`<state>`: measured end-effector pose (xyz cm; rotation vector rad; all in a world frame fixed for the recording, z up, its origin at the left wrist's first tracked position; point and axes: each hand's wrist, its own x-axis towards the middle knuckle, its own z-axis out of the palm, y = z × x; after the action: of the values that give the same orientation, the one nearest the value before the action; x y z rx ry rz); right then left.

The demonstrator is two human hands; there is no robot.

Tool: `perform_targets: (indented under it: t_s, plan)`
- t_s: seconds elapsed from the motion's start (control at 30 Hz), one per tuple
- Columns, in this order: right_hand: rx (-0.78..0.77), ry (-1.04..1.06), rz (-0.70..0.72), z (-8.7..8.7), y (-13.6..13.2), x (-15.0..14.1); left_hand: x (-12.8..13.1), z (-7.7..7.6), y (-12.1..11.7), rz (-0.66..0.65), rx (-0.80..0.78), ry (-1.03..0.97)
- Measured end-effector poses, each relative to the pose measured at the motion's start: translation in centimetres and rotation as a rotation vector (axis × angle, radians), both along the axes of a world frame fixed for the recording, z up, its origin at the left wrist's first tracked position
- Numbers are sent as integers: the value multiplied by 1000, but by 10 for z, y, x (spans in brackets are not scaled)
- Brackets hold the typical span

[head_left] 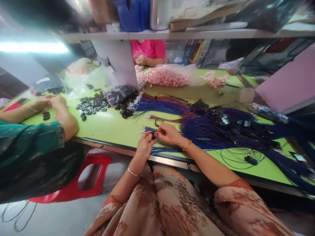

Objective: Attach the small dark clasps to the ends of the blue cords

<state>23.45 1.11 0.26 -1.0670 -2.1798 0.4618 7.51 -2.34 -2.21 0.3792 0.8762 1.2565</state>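
Observation:
Near the front edge of the green table, my left hand (145, 143) pinches a small black connector housing (153, 135). Right beside it, my right hand (169, 133) has its thumb and fingers pressed together at the housing, apparently on a thin wire whose end is too small to make out clearly. Blue wires (147, 129) with bare metal tips lie just behind my fingers. A black ring (158, 122), perhaps a tape roll, rests behind my right hand. To the right spreads a large bundle of blue and purple wires (197, 129) with black connectors among them.
Loose black housings (92, 104) lie left of centre, by a dark plastic bag (121, 94). A co-worker's hands (52, 101) are at the far left. Across the table, a person in pink (150, 52) sits behind pink-white pieces (167, 75). A shelf (162, 34) crosses overhead.

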Motion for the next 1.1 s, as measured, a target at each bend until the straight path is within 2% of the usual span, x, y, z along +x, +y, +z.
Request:
perform_targets:
  t_s: [0.3,0.6,0.77,0.87,0.9,0.97,1.03,1.1]
  plan:
    - [27,-69,38,-4,-2,2,8,1,-3,11,-1,156]
    - [35,-160,47,0,-3,4,11,5,-4,5,-22,218]
    - [-88,-149,80,11,-9,2,12,1,-3,18,1,208]
    - [-84,-163,94,23,-10,8,14,-2,-5,25,51,198]
    - [-59,-144,58,27,-9,15,14,-3,-6,24,66,200]
    - [12,-45,-118,36,-3,38,11,-4,-9,24,95,217]
    - [125,72,-439,42,7,73,4,-2,-9,21,144,272]
    - [220,55,-776,43,18,112,-11,1,-4,35,225,388]
